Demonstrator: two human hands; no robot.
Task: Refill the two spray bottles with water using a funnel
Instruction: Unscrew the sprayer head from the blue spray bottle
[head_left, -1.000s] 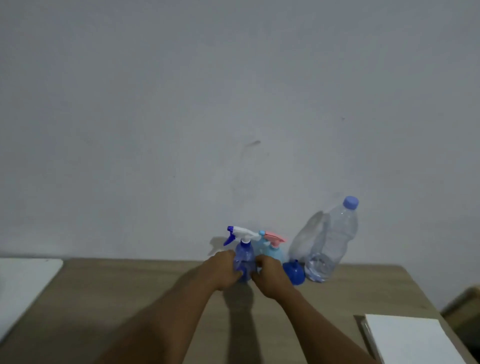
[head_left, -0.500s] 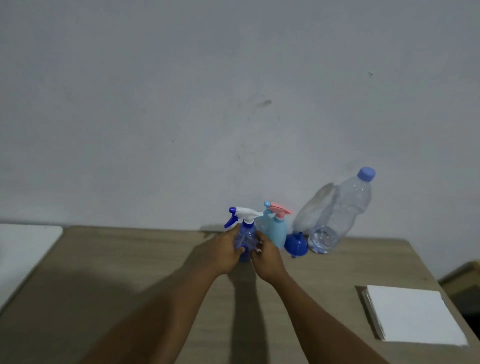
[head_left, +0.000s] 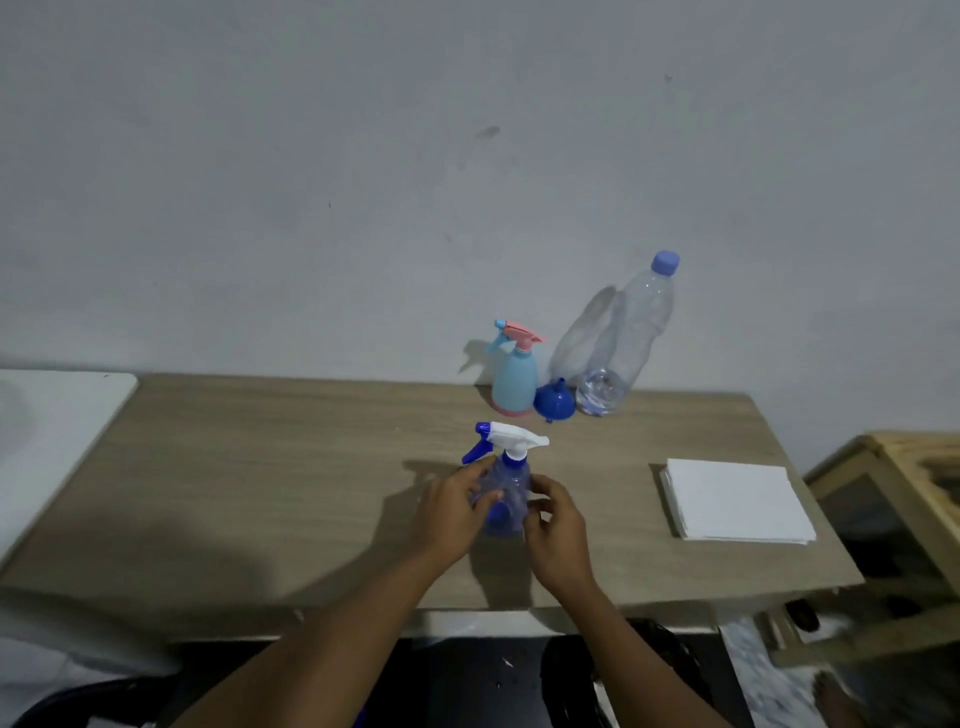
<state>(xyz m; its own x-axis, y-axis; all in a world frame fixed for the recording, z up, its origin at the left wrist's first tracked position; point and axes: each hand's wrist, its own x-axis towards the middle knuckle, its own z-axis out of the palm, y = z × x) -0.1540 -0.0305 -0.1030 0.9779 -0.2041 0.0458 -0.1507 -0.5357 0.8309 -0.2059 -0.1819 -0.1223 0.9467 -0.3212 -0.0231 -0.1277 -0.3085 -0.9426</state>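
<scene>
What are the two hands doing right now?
Left hand: holds the white-topped spray bottle.
Right hand: holds that same bottle.

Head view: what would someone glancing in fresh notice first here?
First, the blue spray bottle upright at the middle of the table, gripped by the left hand and the right hand, its trigger head on. Behind it, by the wall, sit the light-blue spray bottle, the blue funnel and the capped water bottle. A white paper stack lies to the right.
</scene>
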